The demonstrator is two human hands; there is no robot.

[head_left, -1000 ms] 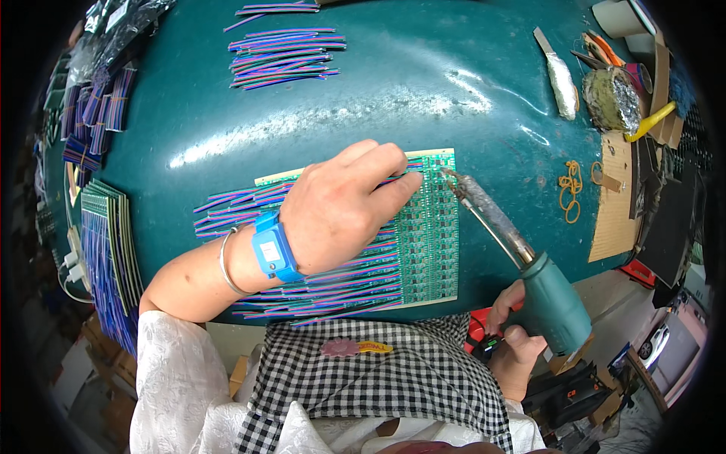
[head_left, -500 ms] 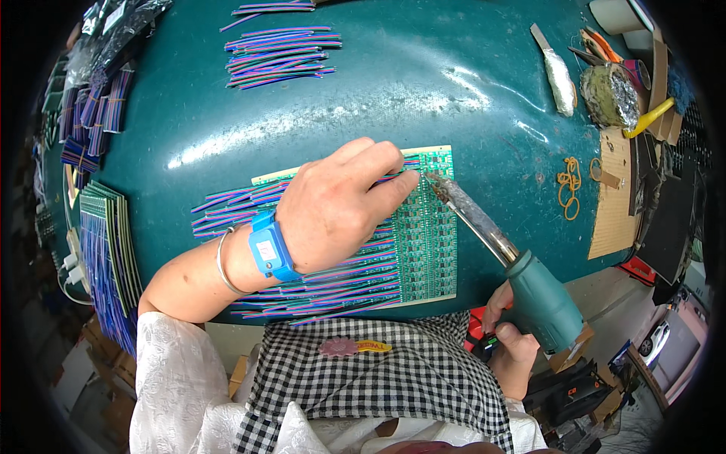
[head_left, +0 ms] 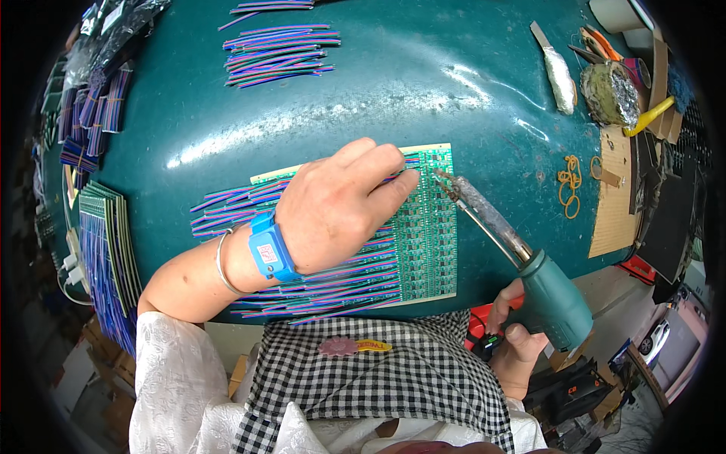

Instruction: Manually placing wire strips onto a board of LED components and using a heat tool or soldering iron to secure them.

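Observation:
A green circuit board panel [head_left: 428, 261] lies on the table in front of me. Rows of multicoloured wires [head_left: 333, 291] run leftward from it. My left hand [head_left: 336, 204] lies across the upper wires, thumb and forefinger pinched on a ribbon wire [head_left: 411, 161] at the board's top row; the fingers partly hide it. In my right hand [head_left: 518, 340] is a green-handled soldering gun [head_left: 556, 299], pointing up and left. Its tip is over the panel's upper right, a little apart from the pinched wire.
Loose wire bundles [head_left: 280, 54] lie at the far side. Wired boards [head_left: 106, 234] stand stacked at the left, below tied wire bundles [head_left: 94, 113]. Toward the right are rubber bands [head_left: 569, 185], a foil-wrapped blade [head_left: 560, 83], a foil-covered lump [head_left: 609, 94] and cardboard [head_left: 614, 204].
The soldering gun has shifted slightly right, its tip drawing away from the wire end at the top row. My left hand has stayed nearly still.

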